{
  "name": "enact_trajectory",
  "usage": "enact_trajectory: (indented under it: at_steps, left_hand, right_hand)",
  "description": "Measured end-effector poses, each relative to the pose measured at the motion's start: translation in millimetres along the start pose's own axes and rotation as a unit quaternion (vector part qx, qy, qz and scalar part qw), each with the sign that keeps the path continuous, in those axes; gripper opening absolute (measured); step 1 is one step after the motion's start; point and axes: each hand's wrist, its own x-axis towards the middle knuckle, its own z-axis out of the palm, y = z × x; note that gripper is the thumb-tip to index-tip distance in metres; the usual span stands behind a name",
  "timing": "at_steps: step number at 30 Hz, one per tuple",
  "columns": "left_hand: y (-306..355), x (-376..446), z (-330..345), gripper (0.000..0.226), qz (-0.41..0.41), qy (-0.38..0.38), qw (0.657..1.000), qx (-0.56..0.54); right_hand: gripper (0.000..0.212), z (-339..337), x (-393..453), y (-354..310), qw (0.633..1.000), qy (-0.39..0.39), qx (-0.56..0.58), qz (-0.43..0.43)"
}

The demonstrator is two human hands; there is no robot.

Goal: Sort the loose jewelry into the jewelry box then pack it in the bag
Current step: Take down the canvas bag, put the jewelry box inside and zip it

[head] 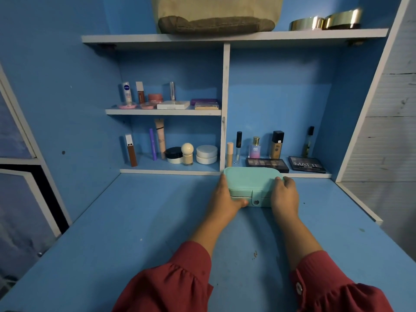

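A mint-green jewelry box point(251, 182) sits closed on the blue desk point(135, 221), close to the bottom shelf edge. My left hand point(225, 197) grips its left end, thumb on the front face. My right hand point(284, 194) grips its right end, fingers curled over the lid's corner. A snap button shows on the front between my hands. A beige canvas bag point(216, 14) with a grey-brown base stands on the top shelf, above and behind the box. No loose jewelry is in sight.
Cosmetics fill the shelves: tubes and jars on the left shelves point(162, 112), bottles and two eyeshadow palettes point(307, 164) behind the box. Two gold-rimmed round tins point(326, 21) sit at the top right. A white divider point(225, 104) splits the unit.
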Motion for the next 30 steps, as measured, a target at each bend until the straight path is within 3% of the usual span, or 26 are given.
enact_trajectory:
  at_steps: [4,10,15,24,30]
  left_hand:
    - [7,-6,-7,0.091,-0.032,-0.017,0.999,0.002]
    - [21,-9,-30,0.073,-0.010,0.048,0.999,0.007]
    - [61,18,-78,0.069,0.051,0.123,0.991,0.021]
    - [173,80,-179,0.062,0.185,0.232,0.949,0.107]
    - [208,123,-224,0.051,0.208,0.328,0.899,0.202]
  right_hand:
    - [0.060,5,-10,-2,0.997,0.020,-0.040,-0.060]
    - [0.047,15,-29,-21,0.964,0.050,-0.172,-0.198]
    - [0.049,27,-30,-78,0.959,0.017,-0.117,-0.257]
    - [0.051,15,-7,-250,0.954,-0.021,0.043,-0.297]
    - [0.030,9,20,-320,0.954,0.006,0.046,-0.295]
